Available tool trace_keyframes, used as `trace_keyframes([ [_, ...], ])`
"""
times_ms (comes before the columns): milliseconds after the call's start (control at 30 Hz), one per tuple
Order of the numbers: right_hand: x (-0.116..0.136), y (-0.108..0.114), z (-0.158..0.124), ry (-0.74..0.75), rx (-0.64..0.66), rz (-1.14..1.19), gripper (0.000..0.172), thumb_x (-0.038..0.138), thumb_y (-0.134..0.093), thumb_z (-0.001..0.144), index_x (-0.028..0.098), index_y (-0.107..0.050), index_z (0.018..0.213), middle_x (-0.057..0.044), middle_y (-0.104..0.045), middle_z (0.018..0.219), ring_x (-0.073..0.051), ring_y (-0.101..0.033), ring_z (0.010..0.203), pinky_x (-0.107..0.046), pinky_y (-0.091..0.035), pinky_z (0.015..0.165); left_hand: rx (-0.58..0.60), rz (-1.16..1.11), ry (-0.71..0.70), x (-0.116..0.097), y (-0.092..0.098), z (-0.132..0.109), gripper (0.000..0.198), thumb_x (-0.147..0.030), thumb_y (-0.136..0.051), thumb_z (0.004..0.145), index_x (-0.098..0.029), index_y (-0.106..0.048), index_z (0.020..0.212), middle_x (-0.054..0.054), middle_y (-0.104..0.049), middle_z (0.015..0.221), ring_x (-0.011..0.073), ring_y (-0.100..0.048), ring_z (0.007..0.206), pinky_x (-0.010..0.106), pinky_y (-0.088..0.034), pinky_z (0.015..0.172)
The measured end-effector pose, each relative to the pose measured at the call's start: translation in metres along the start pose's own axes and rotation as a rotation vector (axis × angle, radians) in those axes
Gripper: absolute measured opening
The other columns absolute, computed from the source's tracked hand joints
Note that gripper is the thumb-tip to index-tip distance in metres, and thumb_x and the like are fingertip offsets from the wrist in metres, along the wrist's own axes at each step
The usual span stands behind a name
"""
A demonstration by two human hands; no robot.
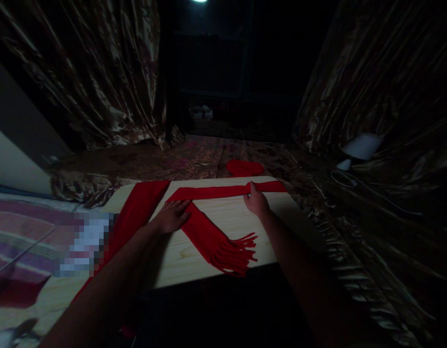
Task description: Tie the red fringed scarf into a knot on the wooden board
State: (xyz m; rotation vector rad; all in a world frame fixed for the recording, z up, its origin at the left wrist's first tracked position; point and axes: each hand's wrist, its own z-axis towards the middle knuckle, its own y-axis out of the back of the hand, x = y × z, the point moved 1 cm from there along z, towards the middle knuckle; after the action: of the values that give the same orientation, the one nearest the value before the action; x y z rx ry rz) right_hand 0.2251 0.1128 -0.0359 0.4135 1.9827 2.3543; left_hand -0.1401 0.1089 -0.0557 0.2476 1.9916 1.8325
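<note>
At the left, a red band (139,209) lies on the wooden surface (235,215), its long axis running away and rightward. Next, the left hand (171,216) rests flat, fingers spread, at the folded corner of the red scarf (216,192). From there, one length runs rightward along the far edge; the fringed end (232,255) points rightward and nearer. The right hand (258,201) touches the far length; how closed its grip is, I cannot tell.

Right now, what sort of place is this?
Probably a dimly lit room in a home, perhaps a bedroom: patterned curtains hang on both sides, a small white table lamp stands at the right, and a striped cloth, possibly bedding, lies at the left.
</note>
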Motion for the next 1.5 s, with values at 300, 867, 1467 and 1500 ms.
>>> trace_keyframes([
  [300, 0.001, 0.002, -0.005, 0.023, -0.036, -0.019, 0.06, 0.034, -0.044, 0.098, 0.016, -0.033, 0.153, -0.016, -0.072, 0.113, -0.028, -0.069, 0.102, -0.036, -0.05, 0.087, -0.104, 0.008, -0.005, -0.004, -0.002, -0.005, 0.074, -0.056, -0.033, 0.095, -0.015, -0.036, 0.156, 0.014, -0.042, 0.157, 0.0291, -0.033, 0.148, 0.045, -0.02, 0.122],
  [867, 0.002, 0.004, -0.008, 0.026, -0.044, -0.002, 0.056, 0.031, -0.044, 0.097, 0.018, -0.037, 0.151, -0.016, -0.072, 0.111, -0.028, -0.068, 0.103, -0.036, -0.049, 0.088, -0.144, 0.035, -0.026, -0.008, -0.002, -0.01, 0.071, -0.053, -0.033, 0.096, -0.014, -0.038, 0.155, 0.015, -0.044, 0.155, 0.0315, -0.036, 0.147, 0.049, -0.023, 0.121],
  [1467, 0.003, 0.007, -0.009, 0.016, -0.028, -0.007, 0.057, 0.031, -0.045, 0.097, 0.017, -0.036, 0.152, -0.015, -0.072, 0.115, -0.027, -0.068, 0.103, -0.035, -0.05, 0.087, -0.356, -0.049, -0.104, -0.017, 0.006, -0.02, 0.06, -0.052, -0.042, 0.094, -0.015, -0.062, 0.137, 0.013, -0.061, 0.14, 0.0284, -0.053, 0.133, 0.041, -0.038, 0.116],
  [1500, 0.003, 0.007, -0.009, 0.019, -0.031, -0.003, 0.057, 0.031, -0.045, 0.097, 0.017, -0.036, 0.151, -0.015, -0.072, 0.114, -0.027, -0.068, 0.103, -0.035, -0.05, 0.087, -0.358, -0.047, -0.091, -0.017, 0.006, -0.021, 0.061, -0.052, -0.042, 0.094, -0.014, -0.063, 0.136, 0.013, -0.062, 0.139, 0.0285, -0.055, 0.131, 0.041, -0.04, 0.115],
])
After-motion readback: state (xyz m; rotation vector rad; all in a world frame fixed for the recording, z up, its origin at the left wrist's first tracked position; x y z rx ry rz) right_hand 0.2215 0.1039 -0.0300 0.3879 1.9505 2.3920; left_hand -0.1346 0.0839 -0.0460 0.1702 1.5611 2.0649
